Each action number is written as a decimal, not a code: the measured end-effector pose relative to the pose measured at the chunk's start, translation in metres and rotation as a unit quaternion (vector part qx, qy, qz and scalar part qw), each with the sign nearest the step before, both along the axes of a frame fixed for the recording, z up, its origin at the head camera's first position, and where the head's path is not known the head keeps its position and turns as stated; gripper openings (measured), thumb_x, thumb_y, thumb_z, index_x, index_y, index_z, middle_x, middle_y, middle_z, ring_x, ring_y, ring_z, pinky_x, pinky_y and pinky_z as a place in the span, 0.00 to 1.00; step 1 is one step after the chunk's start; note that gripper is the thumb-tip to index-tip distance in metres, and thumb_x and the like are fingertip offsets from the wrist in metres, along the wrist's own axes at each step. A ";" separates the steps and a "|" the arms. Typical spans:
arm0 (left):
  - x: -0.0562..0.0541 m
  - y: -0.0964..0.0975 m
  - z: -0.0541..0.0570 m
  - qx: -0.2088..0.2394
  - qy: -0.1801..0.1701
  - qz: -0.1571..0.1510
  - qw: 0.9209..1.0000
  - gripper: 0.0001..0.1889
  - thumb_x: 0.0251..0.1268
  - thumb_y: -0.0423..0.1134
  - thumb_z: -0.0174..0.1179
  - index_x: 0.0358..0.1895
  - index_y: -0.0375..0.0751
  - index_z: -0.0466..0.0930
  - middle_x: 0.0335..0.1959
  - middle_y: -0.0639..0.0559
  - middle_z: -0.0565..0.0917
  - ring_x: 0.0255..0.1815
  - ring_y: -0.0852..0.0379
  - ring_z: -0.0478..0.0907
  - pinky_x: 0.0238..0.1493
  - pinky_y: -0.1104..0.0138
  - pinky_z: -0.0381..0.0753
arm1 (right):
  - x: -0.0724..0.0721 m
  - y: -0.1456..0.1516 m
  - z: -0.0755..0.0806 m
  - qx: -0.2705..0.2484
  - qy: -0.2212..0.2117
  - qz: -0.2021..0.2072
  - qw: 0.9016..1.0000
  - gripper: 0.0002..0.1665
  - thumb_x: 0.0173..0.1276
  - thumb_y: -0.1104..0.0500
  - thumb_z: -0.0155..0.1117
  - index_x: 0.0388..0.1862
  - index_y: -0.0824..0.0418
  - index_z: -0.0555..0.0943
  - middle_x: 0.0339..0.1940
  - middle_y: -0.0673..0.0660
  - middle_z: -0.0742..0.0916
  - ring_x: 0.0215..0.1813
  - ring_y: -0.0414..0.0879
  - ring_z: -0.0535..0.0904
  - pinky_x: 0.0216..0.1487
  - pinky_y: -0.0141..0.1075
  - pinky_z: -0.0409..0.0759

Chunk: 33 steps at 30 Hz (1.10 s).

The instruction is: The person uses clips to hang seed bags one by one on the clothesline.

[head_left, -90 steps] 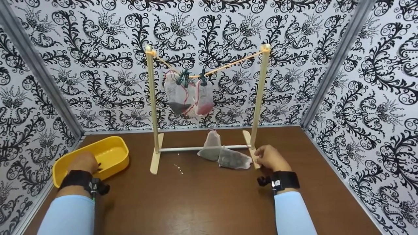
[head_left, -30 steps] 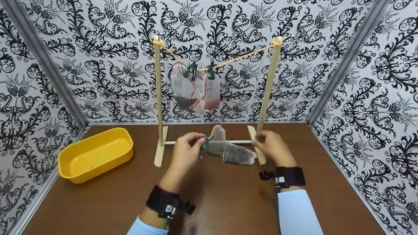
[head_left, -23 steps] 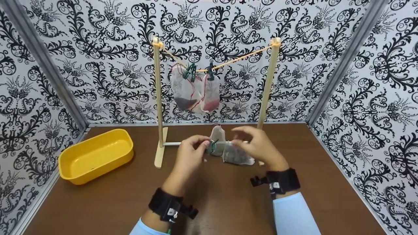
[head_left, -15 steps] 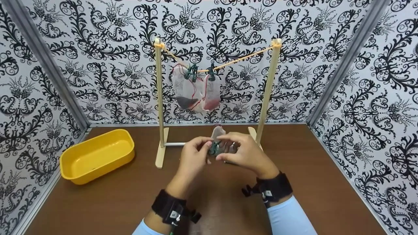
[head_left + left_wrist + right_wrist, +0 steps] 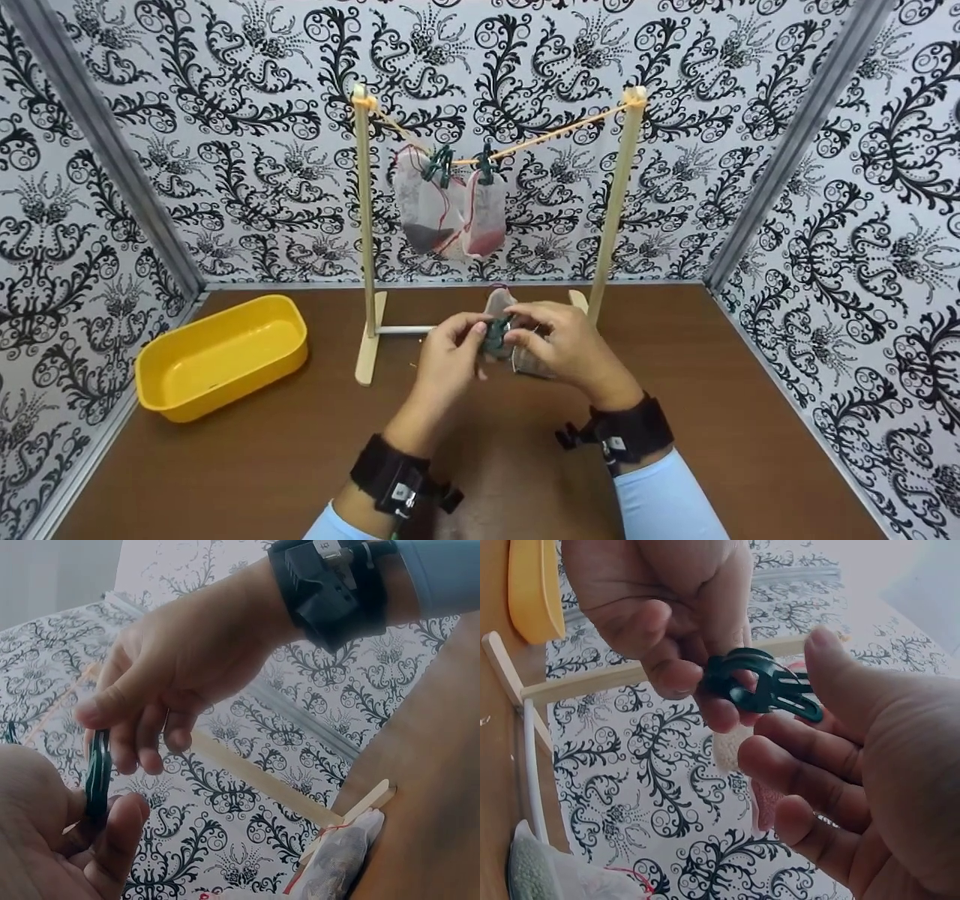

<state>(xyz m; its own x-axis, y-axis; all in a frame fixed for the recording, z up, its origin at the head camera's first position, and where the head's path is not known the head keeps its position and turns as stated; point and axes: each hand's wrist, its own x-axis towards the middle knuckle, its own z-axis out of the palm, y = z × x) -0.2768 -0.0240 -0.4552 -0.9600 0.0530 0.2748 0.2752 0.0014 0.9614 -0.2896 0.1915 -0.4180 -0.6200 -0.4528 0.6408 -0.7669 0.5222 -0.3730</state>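
Observation:
Over the middle of the table, both hands meet at a green plastic clothespin (image 5: 496, 337). My left hand (image 5: 446, 352) pinches one end of it between thumb and fingers. From the other side, the thumb and index finger of my right hand (image 5: 576, 349) close on its slotted handles (image 5: 799, 694). Just behind the hands is a pale drawstring pouch (image 5: 499, 301) with greenish filling. A darker pouch (image 5: 527, 363) lies partly hidden below the right hand. More pouches hang on the orange cord (image 5: 555, 136), one with reddish filling (image 5: 486, 238), held by green clothespins (image 5: 441, 166).
Two wooden posts (image 5: 365, 217) on flat feet carry the cord, joined low down by a white bar (image 5: 405, 330). At the left stands a yellow tub (image 5: 225, 360). Patterned walls (image 5: 255, 150) close off the back and sides of the brown table (image 5: 750, 450).
My left hand has left the yellow tub and moved right, bringing the clothespin. My right hand has gone from the rack's right foot leftward onto the clothespin.

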 end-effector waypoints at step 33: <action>-0.176 0.034 -0.132 -0.247 -0.037 0.132 0.959 0.21 0.73 0.45 0.72 0.64 0.42 0.92 0.55 0.47 0.96 0.59 0.47 0.92 0.65 0.54 0.90 | -0.016 0.030 -0.004 -0.158 -0.060 -0.099 0.981 0.04 0.74 0.62 0.81 0.37 0.61 0.94 0.29 0.54 0.93 0.28 0.37 0.82 0.30 0.25 0.82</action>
